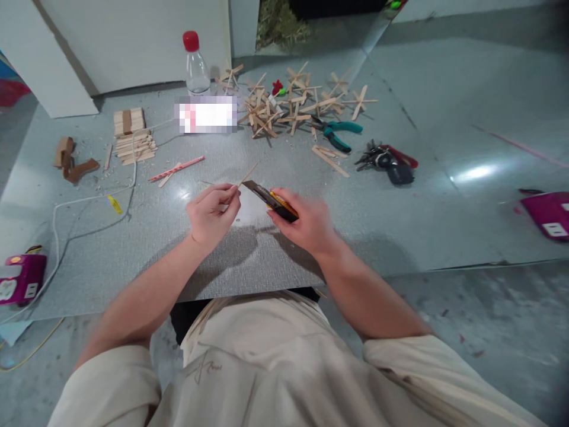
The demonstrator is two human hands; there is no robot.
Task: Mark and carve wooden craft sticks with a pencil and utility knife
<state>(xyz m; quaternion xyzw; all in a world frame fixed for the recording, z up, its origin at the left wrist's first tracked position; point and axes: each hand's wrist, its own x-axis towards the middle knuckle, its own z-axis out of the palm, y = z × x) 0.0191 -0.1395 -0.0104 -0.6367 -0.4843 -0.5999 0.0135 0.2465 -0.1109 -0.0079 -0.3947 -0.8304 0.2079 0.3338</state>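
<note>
Between the fingertips of my left hand (214, 212) is a thin wooden stick (249, 172), its free end pointing up and to the right. My right hand (306, 219) is closed round a utility knife (278, 204) with a black and yellow handle. The knife's dark blade points left and lies close to the stick; whether it touches cannot be made out. Beyond my left hand lies a red-and-white patterned pencil (178, 168) across a small piece of wood. Several loose flat sticks (329, 160) lie beyond my right hand.
Crossed-stick pieces (293, 104) heap at the back. Teal pliers (340, 133) and keys (386, 163) lie to the right. A red-capped bottle (197, 71) stands behind a blurred-out item. Bundled sticks (128, 121), a white cable (134, 154) and a purple box (26, 276) are on the left.
</note>
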